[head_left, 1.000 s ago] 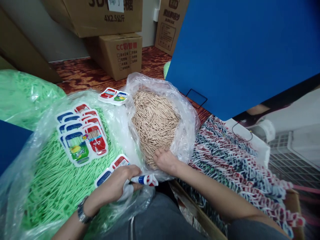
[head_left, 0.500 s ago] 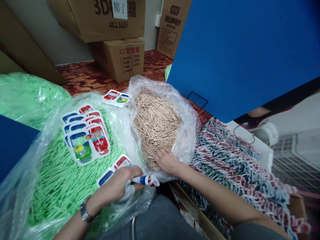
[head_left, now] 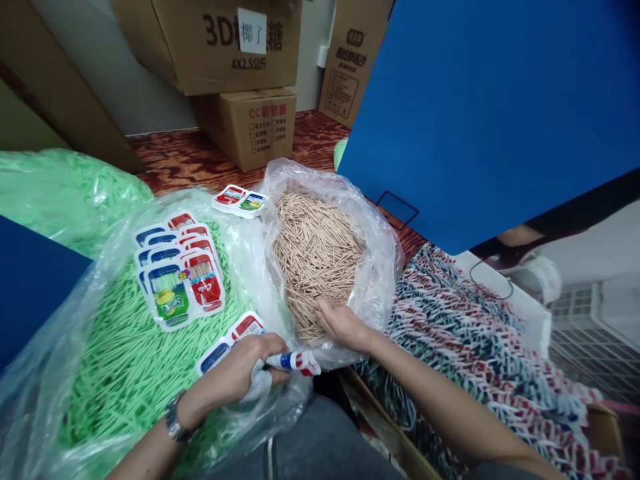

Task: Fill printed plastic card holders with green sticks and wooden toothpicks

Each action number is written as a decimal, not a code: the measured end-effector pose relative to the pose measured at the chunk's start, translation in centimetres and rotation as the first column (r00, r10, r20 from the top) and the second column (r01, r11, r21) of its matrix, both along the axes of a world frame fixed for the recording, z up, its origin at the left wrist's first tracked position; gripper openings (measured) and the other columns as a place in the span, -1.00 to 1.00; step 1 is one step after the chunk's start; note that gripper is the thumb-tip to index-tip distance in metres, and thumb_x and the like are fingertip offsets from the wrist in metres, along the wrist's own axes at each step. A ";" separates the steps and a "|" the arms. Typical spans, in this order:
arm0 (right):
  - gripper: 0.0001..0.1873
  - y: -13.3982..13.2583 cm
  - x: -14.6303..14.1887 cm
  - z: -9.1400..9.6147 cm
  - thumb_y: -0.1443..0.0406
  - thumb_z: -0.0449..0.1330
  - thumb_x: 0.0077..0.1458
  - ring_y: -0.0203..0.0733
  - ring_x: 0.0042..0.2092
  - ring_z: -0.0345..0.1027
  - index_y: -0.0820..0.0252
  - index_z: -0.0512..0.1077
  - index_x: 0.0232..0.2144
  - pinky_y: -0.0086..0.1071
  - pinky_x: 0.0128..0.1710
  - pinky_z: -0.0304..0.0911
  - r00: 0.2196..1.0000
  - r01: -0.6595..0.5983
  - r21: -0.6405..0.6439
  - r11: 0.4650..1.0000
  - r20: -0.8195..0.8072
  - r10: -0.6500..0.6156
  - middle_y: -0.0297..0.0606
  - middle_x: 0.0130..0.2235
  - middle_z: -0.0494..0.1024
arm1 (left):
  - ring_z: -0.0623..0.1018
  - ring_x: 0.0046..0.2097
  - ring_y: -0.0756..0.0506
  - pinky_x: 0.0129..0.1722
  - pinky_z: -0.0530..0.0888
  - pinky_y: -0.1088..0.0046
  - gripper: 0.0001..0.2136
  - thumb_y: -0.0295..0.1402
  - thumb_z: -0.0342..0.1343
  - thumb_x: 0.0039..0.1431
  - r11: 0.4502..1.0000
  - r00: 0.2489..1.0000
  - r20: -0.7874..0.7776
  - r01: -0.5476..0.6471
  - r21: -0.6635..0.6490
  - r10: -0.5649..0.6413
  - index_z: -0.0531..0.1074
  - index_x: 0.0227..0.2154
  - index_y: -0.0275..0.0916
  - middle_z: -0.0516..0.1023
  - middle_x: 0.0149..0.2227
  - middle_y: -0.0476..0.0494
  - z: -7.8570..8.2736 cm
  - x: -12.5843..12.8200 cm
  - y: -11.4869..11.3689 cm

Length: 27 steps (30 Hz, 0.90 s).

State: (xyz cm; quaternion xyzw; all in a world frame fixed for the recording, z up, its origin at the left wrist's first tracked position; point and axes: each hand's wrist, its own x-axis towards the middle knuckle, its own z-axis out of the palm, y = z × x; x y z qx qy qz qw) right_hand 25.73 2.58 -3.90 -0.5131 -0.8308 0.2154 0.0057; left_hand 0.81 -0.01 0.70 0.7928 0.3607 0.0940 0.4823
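Note:
My left hand [head_left: 257, 360] is closed around a printed plastic packet [head_left: 295, 362], whose blue, red and white end sticks out on the right. Below and beside that hand lies another two-part packet [head_left: 249, 325], partly covered by it. My right hand [head_left: 346, 324] is at the near side of a clear plastic bag [head_left: 377, 267] full of thin brown sticks [head_left: 317, 250]. Its fingers are curled together at the sticks, and the fingertips are partly hidden. A fanned pile of Sprite and Cola packets [head_left: 185, 283] rests on thin green sticks [head_left: 120, 353] in the left bag.
One more packet [head_left: 240, 201] lies between the two bags. Cardboard boxes [head_left: 257, 127] stand at the back on a reddish wood-patterned surface. A large blue panel [head_left: 475, 120] fills the upper right. Many filled packets [head_left: 465, 340] stand in rows at right. Another green bag [head_left: 65, 193] is far left.
My right hand has shifted slightly and turned, its fingers now drawn together at the brown sticks. My left hand keeps its hold on the packet. The view has moved a little.

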 end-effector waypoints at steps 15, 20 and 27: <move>-0.63 2.7 -1.5 2.4 -0.04 0.10 0.07 -0.44 -0.60 -0.13 0.12 0.24 -0.35 -0.50 -0.63 -0.20 0.439 -0.298 -0.663 0.687 -0.734 -0.518 -0.51 -0.56 0.10 | 0.54 -0.32 -0.09 -0.22 0.46 0.40 -0.70 -0.34 0.32 -0.11 0.773 0.592 0.509 -0.378 -0.510 0.625 0.56 -0.26 -0.34 0.62 -0.33 -0.13 0.3 3.4 4.8; -0.56 2.7 -2.1 1.8 -0.06 0.20 -0.03 -0.47 -0.62 -0.10 0.14 0.31 -0.28 -0.55 -0.66 -0.20 0.375 -0.277 -0.654 0.704 -0.748 -0.548 -0.52 -0.58 0.16 | 0.53 -0.31 -0.08 -0.25 0.44 0.47 -0.66 -0.43 0.35 -0.16 0.811 0.675 0.491 -0.293 -0.507 0.551 0.56 -0.23 -0.30 0.62 -0.34 -0.07 -0.3 4.9 4.3; -0.64 4.0 -2.5 3.6 0.13 0.30 -0.06 -0.54 -0.65 -0.09 0.16 0.26 -0.32 -0.66 -0.71 -0.19 -0.182 -0.166 -0.758 0.631 -0.605 -0.775 -0.56 -0.56 0.19 | 0.56 -0.36 -0.08 -0.24 0.46 0.41 -0.74 -0.37 0.36 -0.17 0.596 0.458 0.439 -0.288 -0.749 0.773 0.56 -0.33 -0.30 0.63 -0.37 -0.13 0.5 3.9 2.4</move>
